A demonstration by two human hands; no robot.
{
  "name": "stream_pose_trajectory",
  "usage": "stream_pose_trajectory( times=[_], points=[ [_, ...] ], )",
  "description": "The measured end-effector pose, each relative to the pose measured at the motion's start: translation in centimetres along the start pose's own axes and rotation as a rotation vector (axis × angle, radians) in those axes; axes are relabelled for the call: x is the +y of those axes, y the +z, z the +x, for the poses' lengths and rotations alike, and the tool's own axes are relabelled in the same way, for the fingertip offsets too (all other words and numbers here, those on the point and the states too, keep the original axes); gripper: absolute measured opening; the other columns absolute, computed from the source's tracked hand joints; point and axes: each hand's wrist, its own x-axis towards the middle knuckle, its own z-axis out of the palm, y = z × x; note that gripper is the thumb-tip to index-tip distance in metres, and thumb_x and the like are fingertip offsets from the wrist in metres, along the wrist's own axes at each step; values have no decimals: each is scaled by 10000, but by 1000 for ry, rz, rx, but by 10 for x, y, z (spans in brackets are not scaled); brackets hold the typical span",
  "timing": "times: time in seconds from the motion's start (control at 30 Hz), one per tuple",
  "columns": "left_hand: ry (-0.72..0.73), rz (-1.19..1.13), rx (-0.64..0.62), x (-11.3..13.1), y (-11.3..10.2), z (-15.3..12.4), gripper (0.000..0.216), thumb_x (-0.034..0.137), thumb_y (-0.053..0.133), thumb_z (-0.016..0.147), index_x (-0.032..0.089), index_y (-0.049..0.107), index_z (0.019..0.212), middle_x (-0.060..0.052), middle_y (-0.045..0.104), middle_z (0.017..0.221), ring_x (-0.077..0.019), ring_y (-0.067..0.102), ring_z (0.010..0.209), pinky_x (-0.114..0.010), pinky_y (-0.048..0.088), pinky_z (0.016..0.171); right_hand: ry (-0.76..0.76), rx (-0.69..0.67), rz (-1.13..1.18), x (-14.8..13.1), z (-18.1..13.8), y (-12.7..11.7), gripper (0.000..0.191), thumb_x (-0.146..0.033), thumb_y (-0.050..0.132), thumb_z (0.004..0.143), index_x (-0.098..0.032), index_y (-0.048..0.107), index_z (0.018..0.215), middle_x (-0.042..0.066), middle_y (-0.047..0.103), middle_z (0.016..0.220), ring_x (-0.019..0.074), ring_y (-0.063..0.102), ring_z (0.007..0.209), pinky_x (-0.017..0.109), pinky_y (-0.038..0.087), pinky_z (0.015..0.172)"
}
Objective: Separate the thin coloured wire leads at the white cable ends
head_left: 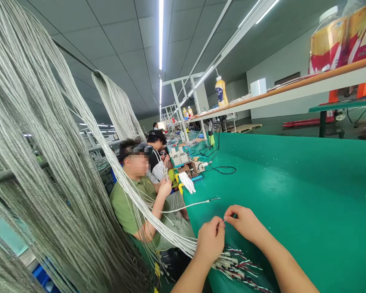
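My left hand (210,240) is closed over the table's near edge, pinching the end of a thin wire of a cable. Just to its right, my right hand (240,221) pinches the tip of that wire between thumb and fingertips. Below my left hand lies a bundle of braided cables (234,264), their ends fanned into red, black and white wires. The silvery cables (167,232) run from the bundle up to the left. One separate cable (198,202) lies across the table edge with its split end on the green surface.
Thick hanks of silvery cable (39,142) hang from a rail at left. A co-worker in a green shirt (131,195) sits beside me, holding wires. White gloves (187,182) and a bench machine (192,165) stand farther along the green table (293,195). A shelf (280,92) holds bottles.
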Motion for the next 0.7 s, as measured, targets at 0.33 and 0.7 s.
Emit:
stream_pose_trajectory(
  times=[0.33, 0.7],
  points=[
    [30, 5, 3, -2, 1, -1, 220, 336, 426, 938, 264, 576, 793, 63, 515, 575, -116, 472, 562, -276, 198, 543, 68, 46, -59, 11, -4, -1, 148, -250, 473, 819, -213, 560, 705, 41, 651, 798, 196, 556, 755, 310, 353, 686],
    [-3, -144, 45, -3, 0, -6, 242, 350, 405, 950, 248, 526, 766, 61, 473, 561, -110, 423, 541, -271, 203, 534, 405, 90, -2, -2, -2, 12, 432, -569, 454, 886, -229, 399, 625, -15, 489, 559, 147, 466, 551, 279, 323, 539]
  ],
)
